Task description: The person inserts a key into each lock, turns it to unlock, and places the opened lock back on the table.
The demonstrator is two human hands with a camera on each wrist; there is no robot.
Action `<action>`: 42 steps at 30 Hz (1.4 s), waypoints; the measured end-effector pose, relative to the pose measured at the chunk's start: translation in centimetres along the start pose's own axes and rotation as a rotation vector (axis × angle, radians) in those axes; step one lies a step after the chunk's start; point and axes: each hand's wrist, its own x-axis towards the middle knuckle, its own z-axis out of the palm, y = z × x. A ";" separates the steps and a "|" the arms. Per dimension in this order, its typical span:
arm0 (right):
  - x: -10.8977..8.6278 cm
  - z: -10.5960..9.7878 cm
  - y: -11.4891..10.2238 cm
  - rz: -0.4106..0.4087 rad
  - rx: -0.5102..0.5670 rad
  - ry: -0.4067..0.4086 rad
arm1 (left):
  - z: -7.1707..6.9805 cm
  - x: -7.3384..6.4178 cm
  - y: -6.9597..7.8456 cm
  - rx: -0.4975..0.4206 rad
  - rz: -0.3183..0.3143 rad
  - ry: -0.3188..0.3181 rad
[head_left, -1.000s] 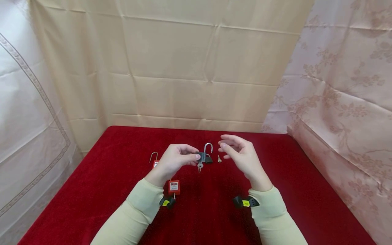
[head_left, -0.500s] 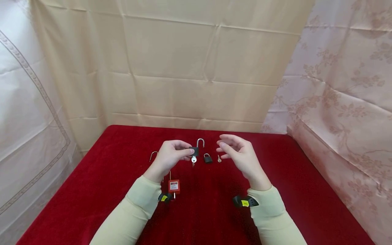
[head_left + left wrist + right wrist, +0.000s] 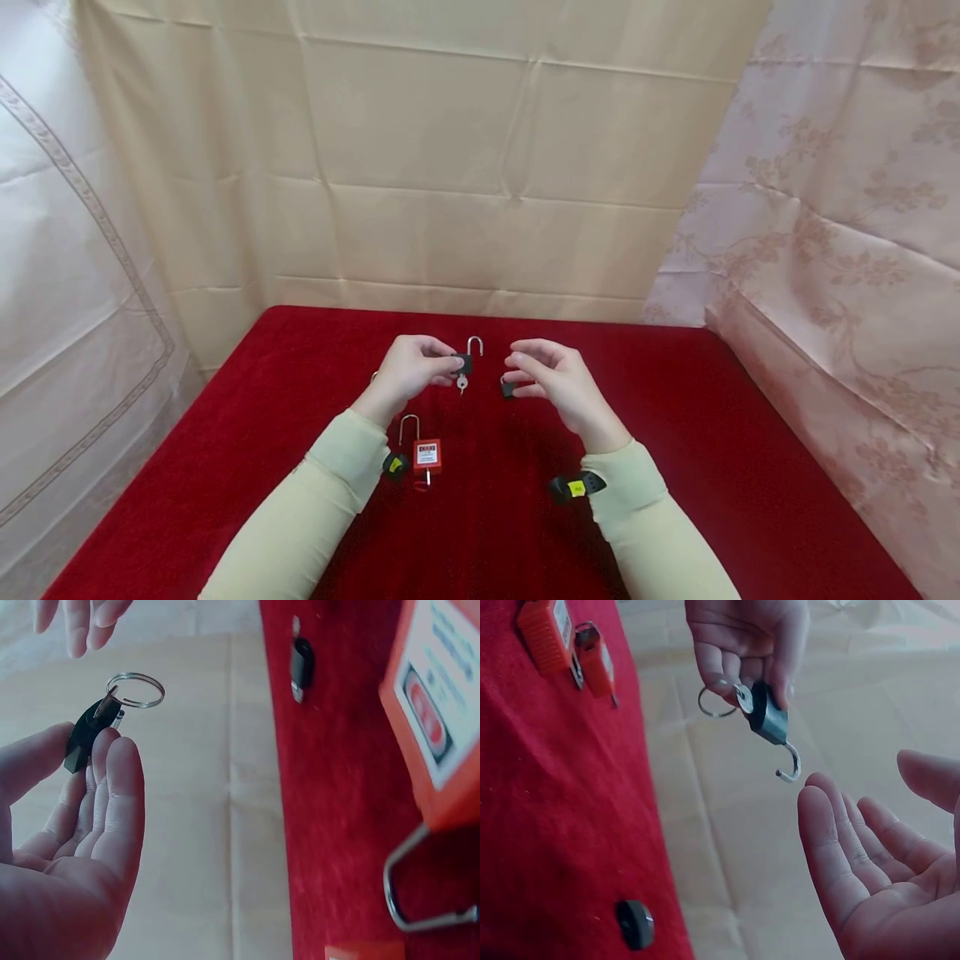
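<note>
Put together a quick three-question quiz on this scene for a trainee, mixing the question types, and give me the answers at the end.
1. Multiple choice: what does the left hand hold?
A) A screwdriver
B) A roll of tape
C) A dark padlock with a key in it

2. True or false: the shackle of the held padlock is closed.

3. Count: how many red padlocks show in the right wrist view?

Key:
1. C.
2. False; the shackle stands open, its free end clear of the body.
3. Two, on the red cloth.
</note>
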 end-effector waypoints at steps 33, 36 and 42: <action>3.3 4.4 5.7 0.330 -0.045 -0.134 | -0.5 3.0 -2.8 0.411 -0.254 -0.070; 3.4 4.6 5.8 0.340 -0.057 -0.134 | -0.5 3.0 -2.7 0.456 -0.268 -0.099; 3.6 5.0 5.9 0.345 -0.077 -0.147 | -0.5 2.9 -2.7 0.509 -0.294 -0.100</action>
